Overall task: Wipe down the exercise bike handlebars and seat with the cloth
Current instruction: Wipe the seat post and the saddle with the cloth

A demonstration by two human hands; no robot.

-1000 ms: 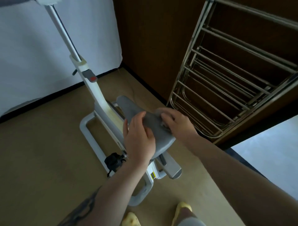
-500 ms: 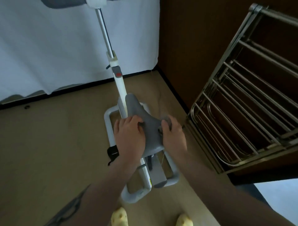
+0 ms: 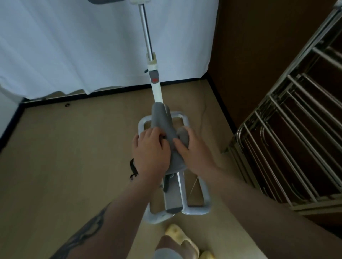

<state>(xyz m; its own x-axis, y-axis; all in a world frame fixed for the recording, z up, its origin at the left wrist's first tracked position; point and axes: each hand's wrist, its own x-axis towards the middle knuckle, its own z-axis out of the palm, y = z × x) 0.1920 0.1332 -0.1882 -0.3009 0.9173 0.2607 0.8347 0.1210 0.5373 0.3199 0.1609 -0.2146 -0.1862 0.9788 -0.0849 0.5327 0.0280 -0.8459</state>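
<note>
The exercise bike's grey seat (image 3: 160,118) sits at the centre, its narrow nose pointing away from me. My left hand (image 3: 150,153) grips the seat's left rear edge with curled fingers. On the seat's right side, my right hand (image 3: 196,151) holds a bunched grey cloth (image 3: 182,134), thumb lying across the seat top. The rear of the seat is mostly hidden under both hands. A grey handlebar (image 3: 103,1) is cut off at the top edge, above the chrome and white post (image 3: 148,46).
The bike's silver floor frame (image 3: 197,210) lies under the seat on a tan floor. A folded metal rack (image 3: 288,129) leans against the brown wall at right. White curtain (image 3: 74,46) hangs behind. Yellow slippers (image 3: 180,238) are at the bottom, and a black pedal strap (image 3: 132,170) is beside my left wrist.
The view has swung so the bike now points straight ahead. My right hand with the cloth slid from the seat's rear right to its right side; my left hand stays on the left edge.
</note>
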